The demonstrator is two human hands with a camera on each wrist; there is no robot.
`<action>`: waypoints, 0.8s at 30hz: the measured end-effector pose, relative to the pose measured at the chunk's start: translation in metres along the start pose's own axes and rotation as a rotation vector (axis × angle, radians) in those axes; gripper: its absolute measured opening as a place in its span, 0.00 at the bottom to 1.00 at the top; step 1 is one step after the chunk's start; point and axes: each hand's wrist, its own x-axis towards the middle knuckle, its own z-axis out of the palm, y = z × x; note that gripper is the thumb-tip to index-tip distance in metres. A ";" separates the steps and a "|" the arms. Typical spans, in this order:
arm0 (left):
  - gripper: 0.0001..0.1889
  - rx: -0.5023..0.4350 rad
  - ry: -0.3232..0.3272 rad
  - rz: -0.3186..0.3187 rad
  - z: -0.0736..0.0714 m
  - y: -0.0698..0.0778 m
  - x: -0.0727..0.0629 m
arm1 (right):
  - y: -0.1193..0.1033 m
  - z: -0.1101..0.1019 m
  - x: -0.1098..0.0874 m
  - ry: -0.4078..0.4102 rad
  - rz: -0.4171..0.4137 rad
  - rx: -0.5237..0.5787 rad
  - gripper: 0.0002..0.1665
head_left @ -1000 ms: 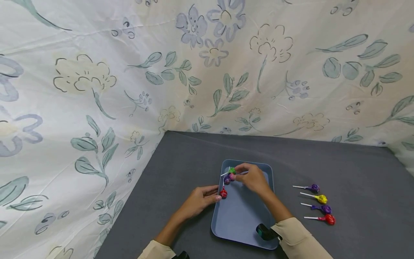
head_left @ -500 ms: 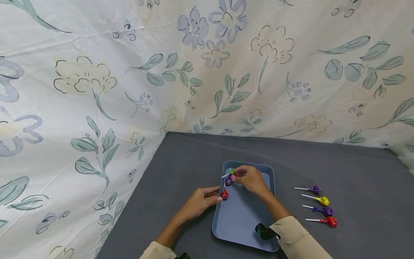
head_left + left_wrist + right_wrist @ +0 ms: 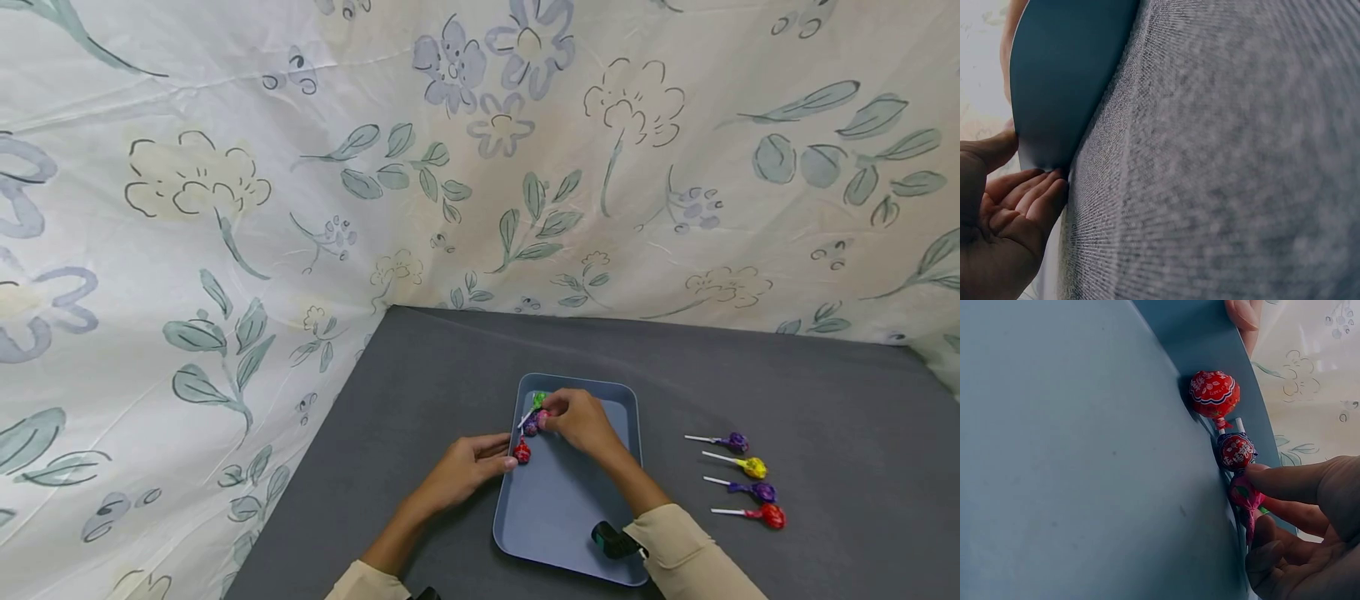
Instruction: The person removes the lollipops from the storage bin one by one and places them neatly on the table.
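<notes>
A blue-grey tray lies on the dark cloth. My left hand holds its left edge, thumb over the rim and fingers along the outer wall. My right hand is inside the far left corner, pinching a pink-wrapped lollipop between thumb and fingers. Right beside it are a purple lollipop and a green lollipop, whose white stick slants toward the left wall. A red lollipop lies nearer, close to my left thumb. My right fingers partly cover the pink and green ones.
Right of the tray, several lollipops lie in a column with sticks pointing left: a purple lollipop, a yellow lollipop, another purple lollipop and a red lollipop. Floral fabric hangs behind and to the left.
The green lollipop has turned, its stick swinging from nearly sideways to slanting down toward me. My right hand has shifted slightly nearer. My left hand keeps its place on the tray edge.
</notes>
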 end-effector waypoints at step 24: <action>0.30 0.036 -0.009 -0.015 -0.001 -0.002 -0.003 | -0.003 -0.007 -0.015 0.037 -0.045 -0.024 0.11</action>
